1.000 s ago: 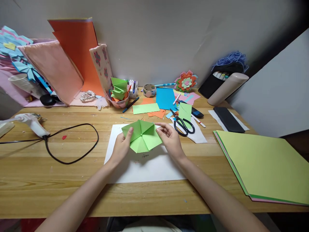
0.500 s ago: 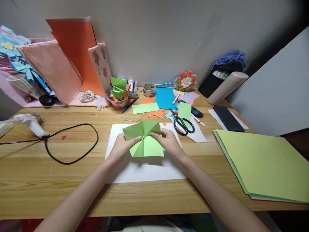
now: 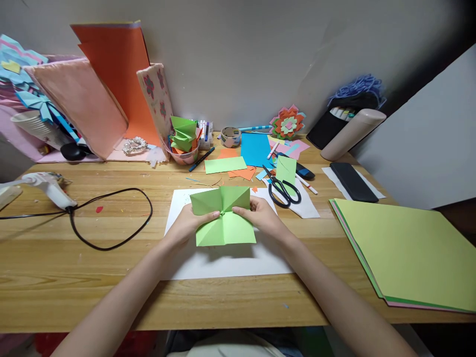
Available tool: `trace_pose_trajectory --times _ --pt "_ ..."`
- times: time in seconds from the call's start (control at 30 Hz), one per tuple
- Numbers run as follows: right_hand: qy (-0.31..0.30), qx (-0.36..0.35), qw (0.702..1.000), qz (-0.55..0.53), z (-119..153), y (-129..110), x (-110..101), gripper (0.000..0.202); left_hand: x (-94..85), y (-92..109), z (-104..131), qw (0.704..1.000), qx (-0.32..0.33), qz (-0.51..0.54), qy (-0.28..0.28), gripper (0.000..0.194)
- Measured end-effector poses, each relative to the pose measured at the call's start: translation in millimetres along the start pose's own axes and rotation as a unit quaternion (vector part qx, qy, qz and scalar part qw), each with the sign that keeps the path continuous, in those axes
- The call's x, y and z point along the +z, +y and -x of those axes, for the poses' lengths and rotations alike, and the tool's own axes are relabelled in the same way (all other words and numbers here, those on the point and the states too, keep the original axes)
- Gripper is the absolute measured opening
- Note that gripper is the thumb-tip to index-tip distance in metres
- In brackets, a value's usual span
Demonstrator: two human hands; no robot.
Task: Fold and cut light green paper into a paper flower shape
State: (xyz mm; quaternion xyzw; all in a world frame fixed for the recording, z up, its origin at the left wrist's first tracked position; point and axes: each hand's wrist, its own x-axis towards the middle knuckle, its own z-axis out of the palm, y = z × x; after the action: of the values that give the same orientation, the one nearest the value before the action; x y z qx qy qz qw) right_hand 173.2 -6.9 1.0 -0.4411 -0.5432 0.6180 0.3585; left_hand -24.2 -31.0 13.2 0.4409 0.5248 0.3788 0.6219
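Note:
A creased square of light green paper [image 3: 226, 233] is held up between both hands, with fold lines meeting at a small pinched point in its middle. My left hand [image 3: 189, 221] grips its left side, thumb lying on top and fingers hidden beneath. On the other side my right hand [image 3: 262, 214] holds it the same way, its thumb close to the centre. Under the hands lies a white sheet [image 3: 230, 265] on the wooden table, with the green paper's shadow on it.
Black-handled scissors [image 3: 284, 192] lie right of the white sheet, among coloured paper scraps. Further right are a phone [image 3: 354, 182] and a stack of coloured paper [image 3: 409, 248]. On the left rests a glue gun [image 3: 50, 191] with a looped black cable [image 3: 111, 248]. A tape roll [image 3: 230, 137] stands behind.
The green paper's lower half has spread flatter and a little wider, its bottom edge coming slightly lower. Both hands keep their hold in nearly the same place.

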Motion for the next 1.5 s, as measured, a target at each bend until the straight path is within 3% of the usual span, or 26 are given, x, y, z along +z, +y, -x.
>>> trace_pose_trajectory --times 0.23,0.57,0.73,0.93,1.33,1.5 --pt "0.016 -0.001 0.999 0.038 3 0 4 0.028 1.0 -3 0 0.997 -0.014 -0.061 0.05 0.048" --pt "0.015 0.049 0.998 0.022 11 -1 14 0.04 1.3 -6 2 0.997 -0.043 -0.063 0.007 0.049" --pt "0.006 0.061 0.998 -0.009 12 1 17 0.044 3.2 -2 2 0.998 -0.025 -0.057 0.019 0.055" --pt "0.009 0.063 0.997 -0.037 13 0 19 0.044 3.8 1 2 0.998 -0.025 -0.048 0.027 0.06" --pt "-0.015 0.055 0.997 -0.054 14 2 17 0.045 4.6 6 7 0.999 -0.034 -0.009 -0.017 0.055" --pt "-0.025 0.045 0.997 -0.062 14 -1 18 0.051 4.9 4 7 0.999 -0.031 -0.022 -0.002 0.058"
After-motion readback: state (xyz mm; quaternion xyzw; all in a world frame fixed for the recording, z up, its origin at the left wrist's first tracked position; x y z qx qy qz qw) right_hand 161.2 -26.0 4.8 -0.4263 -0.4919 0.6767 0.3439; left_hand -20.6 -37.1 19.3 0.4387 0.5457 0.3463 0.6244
